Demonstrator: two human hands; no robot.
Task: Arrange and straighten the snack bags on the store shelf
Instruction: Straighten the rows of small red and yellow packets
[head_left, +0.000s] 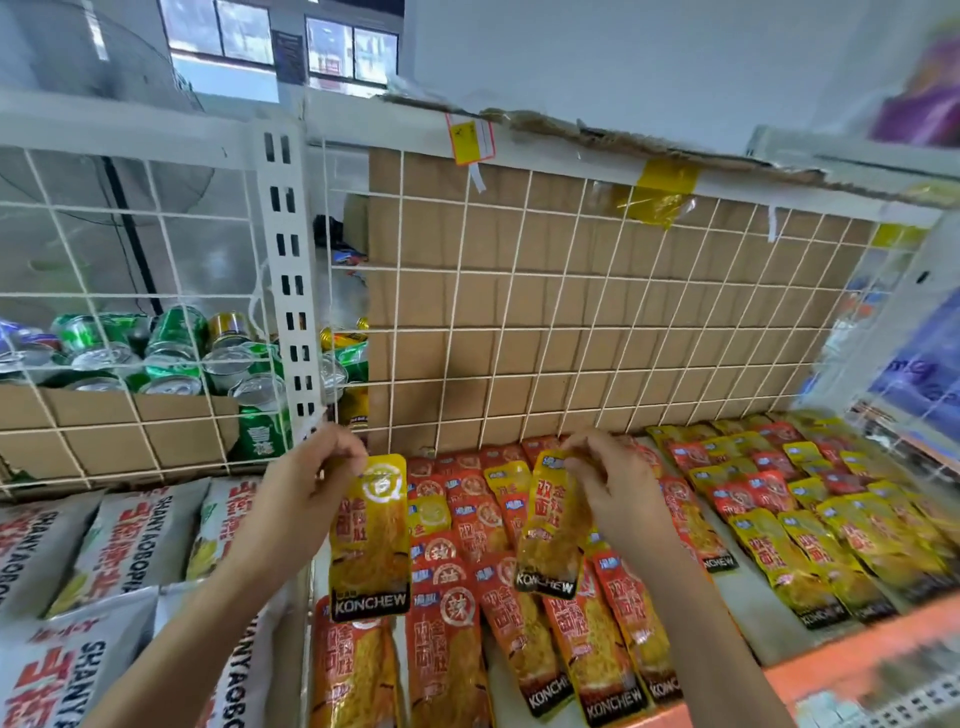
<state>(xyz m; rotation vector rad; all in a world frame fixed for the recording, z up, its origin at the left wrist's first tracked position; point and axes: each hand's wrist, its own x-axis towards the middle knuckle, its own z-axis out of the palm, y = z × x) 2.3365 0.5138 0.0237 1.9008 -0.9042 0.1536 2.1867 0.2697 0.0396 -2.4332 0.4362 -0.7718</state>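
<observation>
left grip (311, 483): bare hand held above the left end of the shelf (841, 657), fingers and thumb pinching the top edge of the left yellow bag (370, 540); that bag hangs upright, clear of the shelf, "konchew" band at its lower end. right grip (618, 483): bare hand near the middle of the shelf, fingertips pinching the top of the right yellow bag (550, 535); that bag hangs slightly tilted over the red bags, lower end just above them. red bags (447, 649): overlapping rows lying flat on the left and middle of the shelf, below both held bags, some askew. yellow bags (810, 561): overlapping rows on the right part of the shelf, mixed with red ones toward the back. wire grid (571, 312): white, upright behind the shelf. cardboard sheet (519, 364): brown, just behind the grid. drink cans (171, 353): green and gold, in an open carton behind the grid at left. large white bags (119, 540): red lettering, in the section left of the snack rows.
</observation>
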